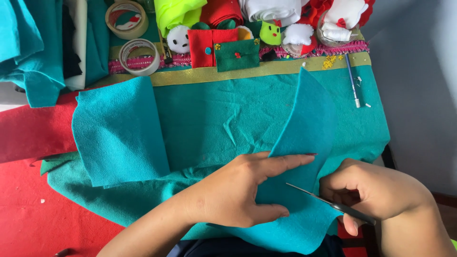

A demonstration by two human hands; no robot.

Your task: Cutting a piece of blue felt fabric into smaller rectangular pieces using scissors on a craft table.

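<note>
Currently: scissors at the edge of a held teal felt piece

Landmark for all positions: the teal felt piece [304, 143], a curved, leaf-like cut lifted off the teal table cover [214, 114].

Left hand [238, 192]: pressed flat on the lower part of the felt piece, fingers extended toward the right, thumb tucked under the near edge. It grasps and steadies the felt; not clenched.

Right hand [376, 190]: just right of the felt piece's lower edge, closed around the handles of the scissors [328, 203]. Blades point left and slightly away from the person, tips touching the felt just beside the left thumb. Blade gap too narrow to read.

Axis: the felt piece runs long from the near edge of the table up and away to a tip. The scissors lie roughly across that axis. The left hand is the nearer one, lying on the felt itself.

Left of the felt piece, well apart: a squarish teal felt sheet [119, 133]. Beyond its tip: tape rolls [138, 56], small felt pouches [223, 47], a pen [352, 81].
</note>
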